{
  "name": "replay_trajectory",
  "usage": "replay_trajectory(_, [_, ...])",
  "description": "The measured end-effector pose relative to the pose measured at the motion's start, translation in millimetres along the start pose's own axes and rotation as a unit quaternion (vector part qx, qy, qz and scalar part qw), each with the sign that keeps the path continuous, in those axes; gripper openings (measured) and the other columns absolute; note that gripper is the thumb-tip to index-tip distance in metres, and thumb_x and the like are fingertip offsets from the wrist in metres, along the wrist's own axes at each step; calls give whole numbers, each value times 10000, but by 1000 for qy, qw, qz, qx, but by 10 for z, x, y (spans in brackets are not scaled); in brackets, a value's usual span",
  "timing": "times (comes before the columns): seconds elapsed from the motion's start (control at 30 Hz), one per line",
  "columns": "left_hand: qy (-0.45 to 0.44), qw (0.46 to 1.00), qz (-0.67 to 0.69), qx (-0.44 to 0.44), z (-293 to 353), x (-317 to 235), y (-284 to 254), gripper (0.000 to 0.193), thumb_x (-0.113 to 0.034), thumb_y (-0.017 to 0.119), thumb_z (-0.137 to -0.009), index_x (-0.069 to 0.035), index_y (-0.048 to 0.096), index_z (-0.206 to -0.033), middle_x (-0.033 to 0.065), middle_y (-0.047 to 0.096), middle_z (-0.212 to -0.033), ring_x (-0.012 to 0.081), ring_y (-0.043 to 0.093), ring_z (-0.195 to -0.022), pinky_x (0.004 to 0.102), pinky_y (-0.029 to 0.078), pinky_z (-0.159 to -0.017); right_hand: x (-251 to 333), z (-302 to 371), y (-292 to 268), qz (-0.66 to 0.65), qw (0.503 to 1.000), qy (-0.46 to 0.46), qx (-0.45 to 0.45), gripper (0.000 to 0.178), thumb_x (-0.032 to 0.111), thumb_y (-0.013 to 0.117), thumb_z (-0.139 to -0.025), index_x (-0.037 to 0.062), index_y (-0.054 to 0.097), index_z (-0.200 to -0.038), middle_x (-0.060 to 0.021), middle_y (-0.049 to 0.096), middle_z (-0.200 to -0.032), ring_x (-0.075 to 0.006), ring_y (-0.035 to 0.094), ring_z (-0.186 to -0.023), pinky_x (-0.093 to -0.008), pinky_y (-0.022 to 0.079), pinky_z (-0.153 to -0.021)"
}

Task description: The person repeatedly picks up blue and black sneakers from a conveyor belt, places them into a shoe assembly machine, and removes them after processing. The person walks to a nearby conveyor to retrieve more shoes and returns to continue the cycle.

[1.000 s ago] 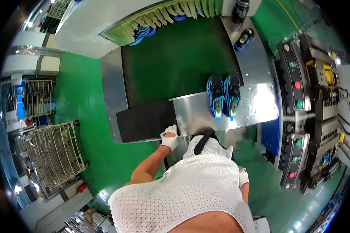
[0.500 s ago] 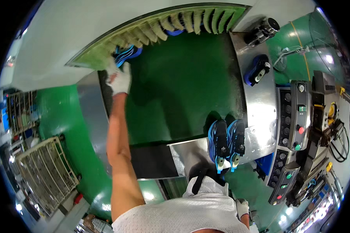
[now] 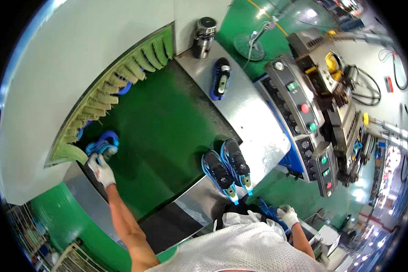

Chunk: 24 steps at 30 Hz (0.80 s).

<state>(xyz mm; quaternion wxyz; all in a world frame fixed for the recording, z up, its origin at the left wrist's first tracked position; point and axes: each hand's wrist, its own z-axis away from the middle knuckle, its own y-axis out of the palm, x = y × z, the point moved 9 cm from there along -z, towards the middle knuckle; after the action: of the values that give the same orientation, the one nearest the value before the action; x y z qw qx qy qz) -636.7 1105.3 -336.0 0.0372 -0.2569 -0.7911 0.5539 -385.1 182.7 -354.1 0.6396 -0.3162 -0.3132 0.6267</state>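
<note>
My left hand (image 3: 103, 173), in a white glove, pinches the near end of a blue shoe (image 3: 105, 144) just in front of the bristle curtain (image 3: 106, 93) on the green belt (image 3: 149, 118). My right hand (image 3: 287, 216), gloved too, is low at my right side, its fingers closed on a blue item that looks like a shoe (image 3: 269, 209), partly hidden. Two black and blue shoes, one on the left (image 3: 218, 171) and one on the right (image 3: 235, 159), stand side by side at the belt's near right corner.
Another dark shoe (image 3: 221, 80) lies on the metal side plate (image 3: 254, 122), near a steel flask (image 3: 204, 37). Control panels with buttons (image 3: 299, 97) stand to the right. More blue shoes (image 3: 125, 88) show under the bristles. A wire rack (image 3: 77, 259) is at lower left.
My view has turned to the right. The shoe at my left hand has come clear of the bristles. My right hand has risen, with a blue item now showing at it.
</note>
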Motion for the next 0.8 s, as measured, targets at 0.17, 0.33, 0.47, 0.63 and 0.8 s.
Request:
replay_trajectory(0.17, [-89,983,145,72,709,-324,-431,227,-195,646,-965,-16,647,-1106,167,631,-1096,353,611,-1039,444,483,-919,1324,-24,-767,-103,991,-74,48,486,404,677,-898,57,658,-1238,-183,690,-1221,-319,648,-1165,-392,506,-980])
replay_trajectory(0.33, [75,941,296,148,1288,-2444,-1476,219,-88,717,-881,-2,677,-1079,155,665,-1090,294,648,-1024,395,502,-939,1928,264,-1275,-265,950,-146,75,644,388,720,-872,1,548,-1357,-225,627,-1300,-358,585,-1245,-413,443,-1072])
replay_trajectory(0.47, [270,858,380,214,1875,-4414,-1926,227,-43,771,-819,-20,704,-1035,148,688,-1048,302,671,-977,393,538,-880,2405,528,-1943,-359,862,-359,-3,763,392,760,-837,-8,465,-1417,-237,508,-1432,-374,475,-1364,-403,368,-1151])
replay_trajectory(0.63, [498,664,463,310,3080,-6652,-2598,245,-22,801,-767,-37,716,-997,138,712,-1022,288,702,-938,369,563,-834,1892,203,-2445,-283,884,-320,-192,745,217,748,-749,-19,455,-1391,-246,491,-1403,-402,474,-1336,-401,412,-1113])
replay_trajectory(0.8, [653,512,441,341,4248,-8100,-3387,305,-59,827,-741,-44,718,-1025,136,713,-1072,310,689,-1029,387,553,-888,352,148,-2944,-490,730,-350,-324,493,192,728,-824,12,572,-1256,-184,628,-1251,-331,626,-1143,-386,492,-1013])
